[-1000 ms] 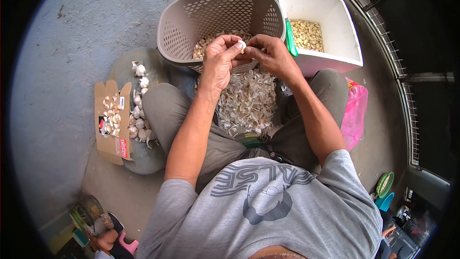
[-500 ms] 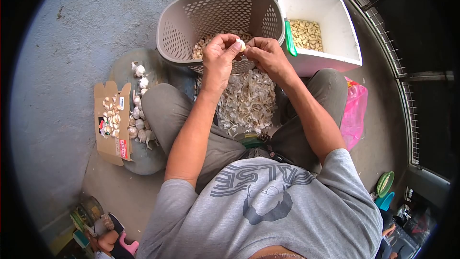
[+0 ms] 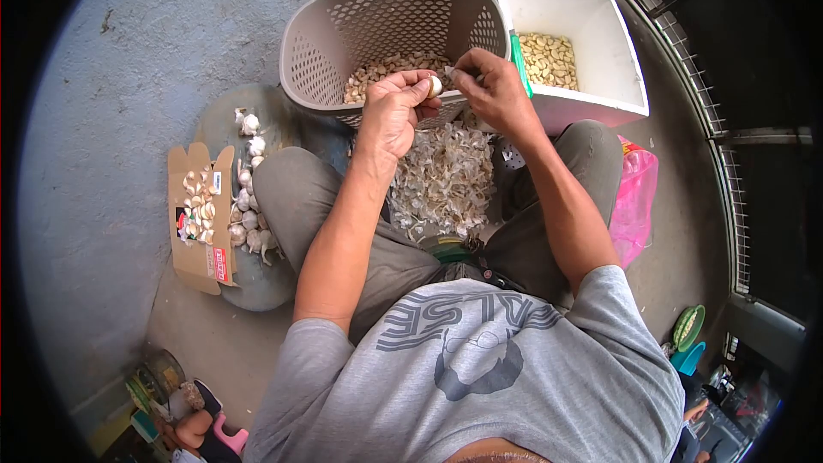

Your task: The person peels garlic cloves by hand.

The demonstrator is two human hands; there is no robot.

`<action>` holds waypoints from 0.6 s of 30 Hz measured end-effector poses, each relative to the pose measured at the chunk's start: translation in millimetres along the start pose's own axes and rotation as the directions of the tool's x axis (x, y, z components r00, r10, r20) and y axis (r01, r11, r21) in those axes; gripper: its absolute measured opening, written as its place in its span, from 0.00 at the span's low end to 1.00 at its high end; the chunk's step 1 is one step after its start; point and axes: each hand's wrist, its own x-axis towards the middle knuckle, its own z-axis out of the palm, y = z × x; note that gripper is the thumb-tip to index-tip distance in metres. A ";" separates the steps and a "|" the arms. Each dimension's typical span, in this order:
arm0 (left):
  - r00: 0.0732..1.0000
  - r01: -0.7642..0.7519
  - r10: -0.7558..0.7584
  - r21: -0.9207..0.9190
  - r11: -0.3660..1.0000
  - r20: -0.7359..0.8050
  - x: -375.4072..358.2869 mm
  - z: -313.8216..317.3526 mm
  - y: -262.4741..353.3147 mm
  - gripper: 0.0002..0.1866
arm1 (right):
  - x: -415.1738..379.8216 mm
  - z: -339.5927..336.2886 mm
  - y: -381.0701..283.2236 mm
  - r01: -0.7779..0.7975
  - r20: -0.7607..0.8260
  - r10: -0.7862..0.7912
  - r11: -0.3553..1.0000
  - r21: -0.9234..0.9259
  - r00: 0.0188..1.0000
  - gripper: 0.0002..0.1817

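Note:
Above the near rim of a grey-brown perforated basket, my left hand is closed on a garlic clove, held between thumb and fingers. Just to its right and apart from it, my right hand is pinched on a small pale flake, which looks like garlic skin. Unpeeled garlic cloves lie inside the basket. Below my hands, between my legs, is a heap of dry garlic skins.
Right of the basket, a white foam box holds peeled cloves; a green handle rests at its edge. Garlic bulbs and a cardboard piece with cloves lie left. A pink bag is right. Other people are at the lower corners.
My right hand has moved away from the clove, up and to the right, with a pale flake in its fingertips. My left hand still holds the clove, slightly lower.

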 end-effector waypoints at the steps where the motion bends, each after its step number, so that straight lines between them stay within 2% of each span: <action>1: 1.000 0.007 -0.007 0.001 1.000 0.002 0.0 -0.7 -0.7 0.10 | 0.7 -3.3 1.6 -0.011 0.035 0.012 0.999 -0.037 0.999 0.08; 3: 1.000 0.020 -0.021 0.005 1.000 0.010 0.8 -1.0 -1.5 0.10 | 1.7 -12.2 3.6 -0.029 0.102 0.040 0.993 -0.112 0.994 0.08; 4: 1.000 0.017 -0.018 0.011 1.000 0.015 1.3 -1.2 -1.4 0.10 | 2.2 -16.5 5.9 0.030 0.172 0.006 0.978 -0.204 0.985 0.10; 7: 1.000 -0.018 0.016 0.077 0.997 0.022 1.2 -0.2 1.2 0.11 | 5.9 -21.9 19.7 0.123 0.542 0.021 0.966 -0.227 0.840 0.08; 8: 0.999 -0.049 0.046 0.127 0.991 0.021 1.5 0.3 1.9 0.12 | 5.0 -20.7 17.0 0.130 0.542 0.039 0.954 -0.270 0.839 0.07; 12: 0.975 -0.219 0.222 0.356 0.908 0.032 5.7 0.2 -0.1 0.15 | 6.0 -19.8 11.6 0.019 0.430 0.080 0.975 -0.219 0.899 0.09; 14: 0.951 -0.231 0.286 0.340 0.911 -0.121 20.2 0.3 0.5 0.18 | 6.0 -19.6 14.2 -0.004 0.367 0.057 0.990 -0.144 0.929 0.10; 15: 0.929 -0.237 0.313 0.333 0.913 -0.196 28.9 -1.0 -0.5 0.19 | 7.0 -18.1 12.7 -0.066 0.348 0.083 0.996 -0.061 0.934 0.12; 17: 0.938 -0.197 0.298 0.439 0.877 -0.175 32.8 -3.9 3.3 0.19 | 10.7 -15.9 9.7 -0.185 0.311 0.145 0.977 0.104 0.939 0.14; 18: 0.946 -0.179 0.283 0.476 0.861 -0.156 31.2 -0.4 5.1 0.19 | 11.4 -14.9 16.3 -0.271 0.342 0.168 0.920 0.281 0.925 0.20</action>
